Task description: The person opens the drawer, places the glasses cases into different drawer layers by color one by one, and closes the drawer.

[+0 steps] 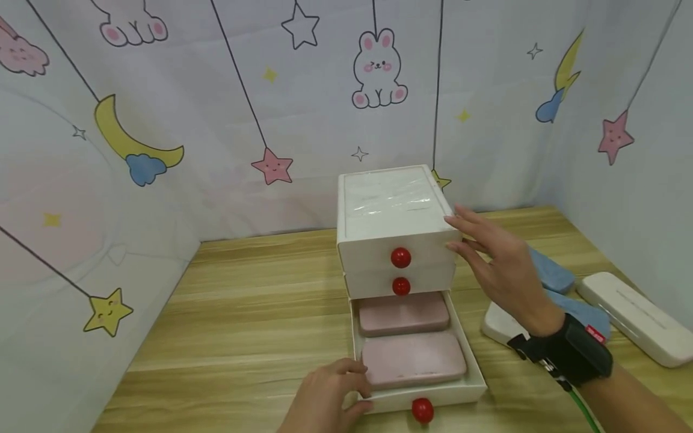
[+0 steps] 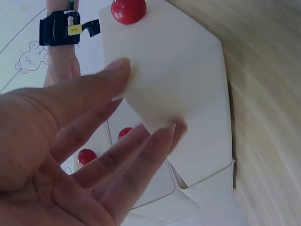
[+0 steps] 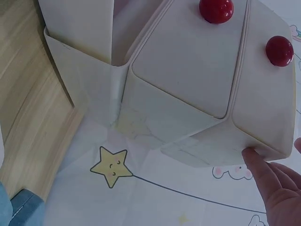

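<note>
A white drawer cabinet (image 1: 392, 210) has its bottom drawer (image 1: 479, 376) pulled out, with two pink cases (image 1: 414, 359) lying one behind the other inside. My left hand (image 1: 331, 394) holds the drawer's front left corner, the thumb in front and the fingers over the side wall. In the left wrist view, the thumb and fingertips lie along the drawer's edges. My right hand (image 1: 500, 270) rests on the cabinet's upper right front corner, fingers fairly straight; the right wrist view shows the thumb against the side. The two upper drawers, with red knobs (image 1: 400, 257), are closed.
Right of the cabinet lie blue cases (image 1: 552, 272) and a long white case (image 1: 636, 316); another white case (image 1: 498, 325) sits partly under my right forearm. A fabric backdrop printed with stars and rabbits surrounds the wooden table (image 1: 243, 325).
</note>
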Demonstrator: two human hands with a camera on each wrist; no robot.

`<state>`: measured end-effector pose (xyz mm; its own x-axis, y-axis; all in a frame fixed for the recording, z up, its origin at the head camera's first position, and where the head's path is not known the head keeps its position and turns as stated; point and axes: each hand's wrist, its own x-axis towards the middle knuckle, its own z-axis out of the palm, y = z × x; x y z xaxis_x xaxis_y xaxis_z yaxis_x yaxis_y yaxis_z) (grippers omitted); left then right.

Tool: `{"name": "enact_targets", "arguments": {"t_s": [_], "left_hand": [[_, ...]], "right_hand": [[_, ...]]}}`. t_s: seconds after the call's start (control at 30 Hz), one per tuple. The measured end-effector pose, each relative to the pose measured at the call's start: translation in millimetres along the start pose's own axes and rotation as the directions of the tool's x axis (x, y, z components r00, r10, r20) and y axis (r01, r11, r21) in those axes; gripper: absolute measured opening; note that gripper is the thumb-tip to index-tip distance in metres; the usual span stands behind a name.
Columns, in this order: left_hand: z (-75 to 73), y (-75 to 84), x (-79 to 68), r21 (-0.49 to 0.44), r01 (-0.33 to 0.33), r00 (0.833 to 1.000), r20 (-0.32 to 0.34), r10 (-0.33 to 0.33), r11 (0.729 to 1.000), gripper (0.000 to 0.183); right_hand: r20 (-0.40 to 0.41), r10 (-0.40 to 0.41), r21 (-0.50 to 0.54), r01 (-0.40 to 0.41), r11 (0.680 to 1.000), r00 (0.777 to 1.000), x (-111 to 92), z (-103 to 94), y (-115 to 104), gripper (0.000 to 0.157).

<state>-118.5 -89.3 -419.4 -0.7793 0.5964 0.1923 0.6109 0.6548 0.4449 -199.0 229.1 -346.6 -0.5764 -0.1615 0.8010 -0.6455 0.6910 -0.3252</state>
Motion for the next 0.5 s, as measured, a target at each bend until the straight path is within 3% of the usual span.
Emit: {"name": "enact_targets", "arguments": {"t_s": [0.07, 0.17, 0.33, 0.5], "left_hand": [[2.3, -0.1, -0.9, -0.035, -0.011, 1.000, -0.026, 0.010, 0.999, 0.010], [5.5, 0.3, -2.2, -0.155, 0.034, 0.999, -0.031, -0.039, 0.987, 0.018], [13.5, 0.5, -5.3, -0.344, 0.119, 0.990, -0.029, -0.137, 0.931, 0.031], [31.0, -3.0, -13.9, -0.328, 0.072, 0.985, -0.124, -0.118, 0.942, 0.028]], "right_hand": [[-0.022, 0.017, 0.011, -0.016, 1.000, 1.000, 0, 2.0, 2, 0.052], [-0.051, 0.048, 0.047, -0.046, 0.998, 0.998, 0, 4.4, 5, 0.047], [-0.070, 0.079, 0.088, -0.073, 0.993, 0.994, -1, 7.2, 7, 0.049], [-0.072, 0.095, 0.072, -0.090, 0.993, 0.993, 0, 9.3, 6, 0.052]]}}
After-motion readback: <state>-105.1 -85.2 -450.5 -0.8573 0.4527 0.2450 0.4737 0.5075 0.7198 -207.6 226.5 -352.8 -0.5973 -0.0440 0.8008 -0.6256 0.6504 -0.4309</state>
